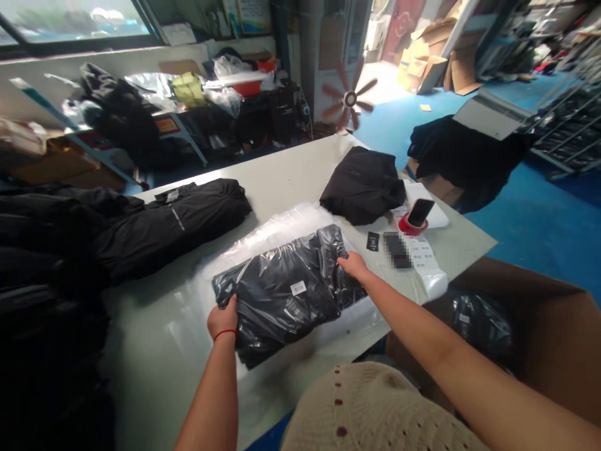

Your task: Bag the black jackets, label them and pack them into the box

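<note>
A folded black garment in a clear plastic bag (286,291) lies on the white table (291,175) in front of me, on top of several flat empty plastic bags (277,228). My left hand (223,318), a red string on its wrist, grips the bag's near left edge. My right hand (353,264) pinches its right edge. A small white label shows on the bagged garment.
A folded black garment (364,185) lies at the table's far right, a stack of black jackets (169,222) at the left. A phone leaning on a red tape roll (416,219), label sheets (425,254) and a small black tag sit at the right. A cardboard box (539,338) with a bagged garment stands below right.
</note>
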The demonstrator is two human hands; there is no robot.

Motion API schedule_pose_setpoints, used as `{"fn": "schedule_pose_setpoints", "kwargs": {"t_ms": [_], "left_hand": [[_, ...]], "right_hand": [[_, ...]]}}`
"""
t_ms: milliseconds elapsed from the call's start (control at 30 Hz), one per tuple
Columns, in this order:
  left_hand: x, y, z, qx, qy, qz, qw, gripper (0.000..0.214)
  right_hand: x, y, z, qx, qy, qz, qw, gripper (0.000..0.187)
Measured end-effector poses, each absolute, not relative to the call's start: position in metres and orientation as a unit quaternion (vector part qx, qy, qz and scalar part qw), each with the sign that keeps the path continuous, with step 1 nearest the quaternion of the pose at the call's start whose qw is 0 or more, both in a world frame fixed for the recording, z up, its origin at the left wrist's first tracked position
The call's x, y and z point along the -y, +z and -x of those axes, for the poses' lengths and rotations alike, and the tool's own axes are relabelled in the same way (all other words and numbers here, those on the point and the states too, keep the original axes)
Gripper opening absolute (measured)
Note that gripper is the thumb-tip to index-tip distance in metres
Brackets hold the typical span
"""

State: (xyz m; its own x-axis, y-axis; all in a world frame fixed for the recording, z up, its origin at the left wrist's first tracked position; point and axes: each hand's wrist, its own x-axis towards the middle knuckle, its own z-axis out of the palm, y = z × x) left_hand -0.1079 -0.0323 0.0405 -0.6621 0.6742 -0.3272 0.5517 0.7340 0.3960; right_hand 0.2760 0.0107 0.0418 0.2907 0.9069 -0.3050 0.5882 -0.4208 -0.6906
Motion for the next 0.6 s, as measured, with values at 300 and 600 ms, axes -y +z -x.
{"fn": "schedule_pose_setpoints", "kwargs": {"t_ms": [300,600], "left_hand": [[0.006,0.108,0.005,-0.806,0.243,-0.478,0.249,0.039],[0.050,0.120,-0.228,-0.632,0.190,-0.651,0.373,0.043]], "right_hand": [[0.088,0.074,-0.325,0.388,0.352,0.758,0.388,0.026],[0.233,0.077,-0.467,0.246,0.263,0.840,0.407,0.028]]}}
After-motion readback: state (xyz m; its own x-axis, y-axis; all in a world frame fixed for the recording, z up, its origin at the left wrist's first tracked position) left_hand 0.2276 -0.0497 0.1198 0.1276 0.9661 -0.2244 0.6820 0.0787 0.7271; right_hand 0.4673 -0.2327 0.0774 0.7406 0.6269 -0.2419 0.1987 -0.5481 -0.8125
